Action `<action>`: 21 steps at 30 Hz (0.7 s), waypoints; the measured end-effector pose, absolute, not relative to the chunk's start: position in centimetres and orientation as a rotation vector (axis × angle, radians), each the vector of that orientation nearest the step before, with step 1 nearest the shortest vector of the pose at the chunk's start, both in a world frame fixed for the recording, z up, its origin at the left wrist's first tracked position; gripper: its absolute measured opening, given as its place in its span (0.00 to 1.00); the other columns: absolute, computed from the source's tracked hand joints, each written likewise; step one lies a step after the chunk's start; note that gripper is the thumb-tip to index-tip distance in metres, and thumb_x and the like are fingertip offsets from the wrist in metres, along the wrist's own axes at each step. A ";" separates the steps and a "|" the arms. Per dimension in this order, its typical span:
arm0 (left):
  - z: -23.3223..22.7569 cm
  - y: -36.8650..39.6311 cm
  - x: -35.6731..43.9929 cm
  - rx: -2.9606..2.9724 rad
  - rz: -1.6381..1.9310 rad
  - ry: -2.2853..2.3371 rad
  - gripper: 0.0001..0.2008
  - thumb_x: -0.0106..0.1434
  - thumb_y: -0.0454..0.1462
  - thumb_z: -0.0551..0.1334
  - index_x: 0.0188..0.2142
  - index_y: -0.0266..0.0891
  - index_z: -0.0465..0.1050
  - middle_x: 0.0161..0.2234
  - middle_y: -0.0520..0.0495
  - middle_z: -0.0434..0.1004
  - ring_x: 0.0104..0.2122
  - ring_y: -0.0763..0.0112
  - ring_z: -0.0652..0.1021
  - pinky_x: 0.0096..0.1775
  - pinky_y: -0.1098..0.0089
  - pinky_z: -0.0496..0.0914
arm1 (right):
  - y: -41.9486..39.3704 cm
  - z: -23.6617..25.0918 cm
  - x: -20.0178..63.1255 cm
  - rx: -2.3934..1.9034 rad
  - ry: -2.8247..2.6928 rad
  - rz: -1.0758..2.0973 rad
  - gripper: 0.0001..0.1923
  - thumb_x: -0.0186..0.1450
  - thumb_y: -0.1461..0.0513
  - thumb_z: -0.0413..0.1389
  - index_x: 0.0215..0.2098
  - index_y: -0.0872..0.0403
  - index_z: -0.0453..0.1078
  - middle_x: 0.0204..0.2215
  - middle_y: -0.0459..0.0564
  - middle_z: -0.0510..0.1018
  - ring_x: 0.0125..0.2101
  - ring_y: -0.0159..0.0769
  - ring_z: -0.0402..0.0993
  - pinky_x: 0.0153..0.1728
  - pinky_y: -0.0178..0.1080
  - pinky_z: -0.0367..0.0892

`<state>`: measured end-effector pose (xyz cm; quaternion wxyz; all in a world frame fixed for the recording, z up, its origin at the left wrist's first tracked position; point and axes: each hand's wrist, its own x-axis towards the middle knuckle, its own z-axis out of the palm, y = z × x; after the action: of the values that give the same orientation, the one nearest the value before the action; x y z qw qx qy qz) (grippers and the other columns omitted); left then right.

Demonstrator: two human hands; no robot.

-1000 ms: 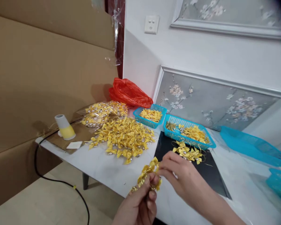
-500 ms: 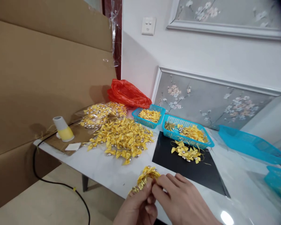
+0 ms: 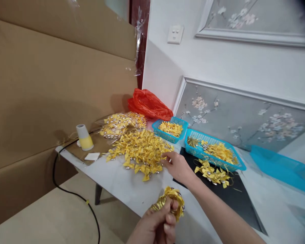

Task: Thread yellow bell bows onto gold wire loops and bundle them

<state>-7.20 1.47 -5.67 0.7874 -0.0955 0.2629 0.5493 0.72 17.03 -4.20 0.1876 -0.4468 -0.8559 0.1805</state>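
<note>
right hand (image 3: 178, 166) has left the bundle, now spread loose at the bow pile (image 3: 139, 150) | left hand (image 3: 156, 227) alone clenches bow bundle (image 3: 170, 200) | bench (image 3: 122, 179) | another bow looks due

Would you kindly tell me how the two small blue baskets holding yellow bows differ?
The far basket is smaller and squarish; the near basket is longer. The far one's bows fill its floor; the near one's bows heap toward its right, leaving bare mesh at left. Both are blue mesh plastic, side by side.

bow pile (image 3: 139, 152) mid-bench (image 3: 122, 179); cup (image 3: 84, 137) left of it, two baskets (image 3: 213, 150) right, bag (image 3: 149, 104) behind
</note>
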 end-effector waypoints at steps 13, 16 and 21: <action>-5.4 1.2 -7.3 -0.170 1.145 0.487 0.06 0.59 0.30 0.67 0.27 0.27 0.75 0.22 0.50 0.73 0.18 0.81 0.74 0.22 0.81 0.71 | 17.7 -5.1 1.1 -1.126 -2.384 0.738 0.10 0.68 0.58 0.56 0.38 0.58 0.71 0.34 0.46 0.77 0.30 0.33 0.75 0.32 0.39 0.72; -5.6 1.3 -7.3 -0.193 1.171 0.509 0.05 0.62 0.29 0.64 0.30 0.26 0.75 0.24 0.48 0.75 0.20 0.79 0.76 0.23 0.81 0.72 | 16.4 -3.7 2.4 -1.054 -2.330 0.761 0.08 0.66 0.60 0.57 0.32 0.57 0.71 0.26 0.43 0.74 0.24 0.29 0.70 0.26 0.34 0.66; -5.7 1.6 -7.2 -0.237 1.238 0.525 0.07 0.66 0.28 0.58 0.40 0.23 0.74 0.27 0.46 0.76 0.22 0.79 0.78 0.25 0.79 0.74 | 12.3 -1.1 5.3 -0.940 -2.295 0.740 0.06 0.64 0.66 0.56 0.29 0.54 0.71 0.25 0.42 0.74 0.25 0.30 0.69 0.28 0.32 0.63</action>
<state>-7.16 1.60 -5.66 0.7759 -0.1094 0.2425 0.5721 5.26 12.32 -1.10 0.2731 -0.3494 -0.8530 0.2752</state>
